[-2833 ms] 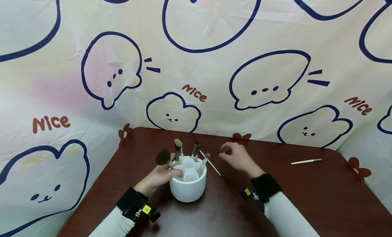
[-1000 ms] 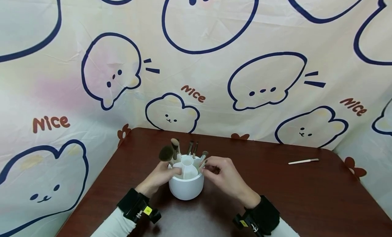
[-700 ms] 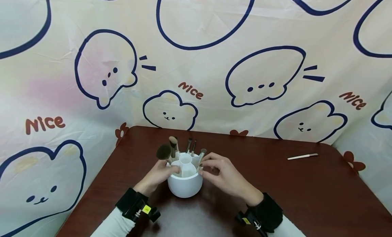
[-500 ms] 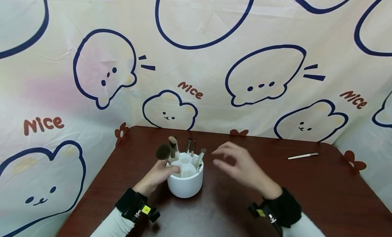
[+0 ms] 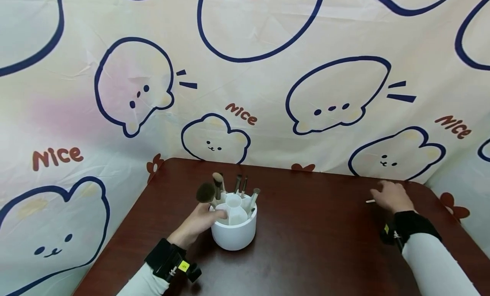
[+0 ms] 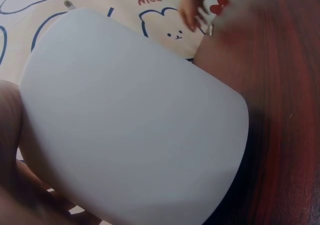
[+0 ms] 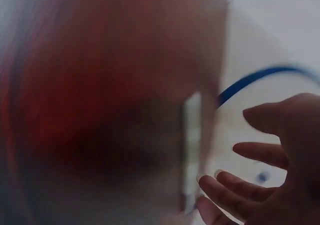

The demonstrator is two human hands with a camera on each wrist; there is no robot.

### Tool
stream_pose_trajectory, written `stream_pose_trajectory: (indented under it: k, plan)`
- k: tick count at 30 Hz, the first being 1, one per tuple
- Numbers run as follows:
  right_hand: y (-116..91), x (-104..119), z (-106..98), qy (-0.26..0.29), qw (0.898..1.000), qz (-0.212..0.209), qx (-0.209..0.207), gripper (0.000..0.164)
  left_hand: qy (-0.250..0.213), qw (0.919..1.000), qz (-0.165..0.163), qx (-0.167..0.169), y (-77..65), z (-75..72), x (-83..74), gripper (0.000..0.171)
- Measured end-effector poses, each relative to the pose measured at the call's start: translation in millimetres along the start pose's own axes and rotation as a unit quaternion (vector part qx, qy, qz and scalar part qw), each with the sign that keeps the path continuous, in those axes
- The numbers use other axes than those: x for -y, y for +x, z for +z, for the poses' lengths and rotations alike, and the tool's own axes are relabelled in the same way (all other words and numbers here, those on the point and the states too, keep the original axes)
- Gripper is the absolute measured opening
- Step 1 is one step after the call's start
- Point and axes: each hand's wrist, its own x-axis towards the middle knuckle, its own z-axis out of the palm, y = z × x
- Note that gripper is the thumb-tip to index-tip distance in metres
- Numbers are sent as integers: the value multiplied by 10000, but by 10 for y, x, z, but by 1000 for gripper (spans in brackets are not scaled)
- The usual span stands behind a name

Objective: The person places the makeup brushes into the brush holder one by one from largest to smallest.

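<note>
My left hand (image 5: 201,219) grips the rim of a round white brush holder (image 5: 234,238), its thumb over the edge. In the left wrist view the holder's smooth wall (image 6: 135,115) fills the middle, with fingers round its lower left side. Makeup brushes stand in its compartments, among them a big dark fluffy brush (image 5: 205,193) and a pale-tipped brush (image 5: 254,194) at the right. At the far right my right hand (image 5: 392,197) is over a slim white brush (image 5: 369,201), mostly hidden there. The right wrist view shows the fingers spread, fingertips right beside the blurred white brush (image 7: 192,150).
The dark brown table (image 5: 306,245) runs back to a cartoon-printed cloth (image 5: 268,87) hanging behind it. The table's right edge lies close beyond my right hand.
My right hand has set a thin brush into the holder's right compartment, let it go and moved far right to the white brush. My left hand stays on the holder.
</note>
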Motion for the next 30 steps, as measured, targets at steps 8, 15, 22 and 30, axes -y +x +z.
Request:
stream_pose_trajectory:
  k: [8,15,22,30]
  plan:
    - [-18,-499,47,-193,9977,610,232,59,156,9997,175,121,24,37,-44,56]
    - [-70,-401,71,11,9960,862,213,24,151,9995,136,224,5,25,-46,57]
    - [-180,-59,144,-20,9978,528,408,17,45,9997,121,229,7,-9,-53,61]
    - [-312,438,25,287,9990,-286,-181,25,-6,9999,36,150,7,-13,-42,57]
